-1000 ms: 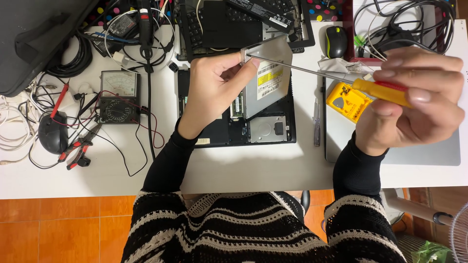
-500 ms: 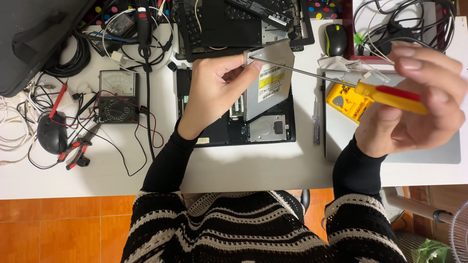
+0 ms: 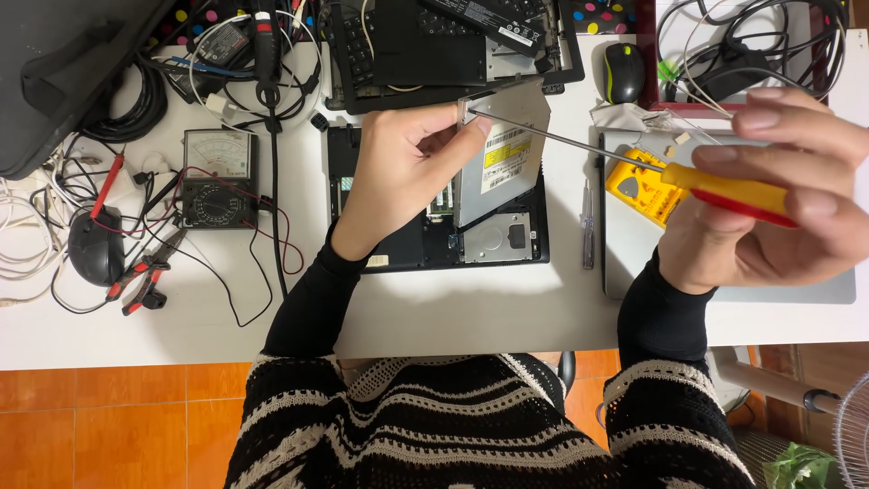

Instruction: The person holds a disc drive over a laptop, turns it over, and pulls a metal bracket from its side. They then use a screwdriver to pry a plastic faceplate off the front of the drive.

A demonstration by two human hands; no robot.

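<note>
White tabletop running left to right across the view, near edge bare along its whole length, orange floor tiles below. Open room only in that front strip; back half crowded. Black bag over the far left corner, coiled black and white cables beside it. Opened black laptop base at centre, a second stripped laptop chassis just behind it at the far edge. Silver closed laptop on the right, reaching toward the right edge, a yellow tool lying on its left part. Analog multimeter left of centre with red and black leads trailing forward, red-handled pliers and a black mouse further left. Another mouse at the back right. Thin pen-shaped tester lying between the two laptops.

Silver optical drive raised above the opened base, tilted, its far left corner pinched between thumb and fingers of the left hand, closed on it. Screwdriver, yellow and red handle, gripped in the curled right hand well to the right, above the silver laptop; long thin shaft slanting up-left, tip meeting the drive's corner right at the left fingertips
</note>
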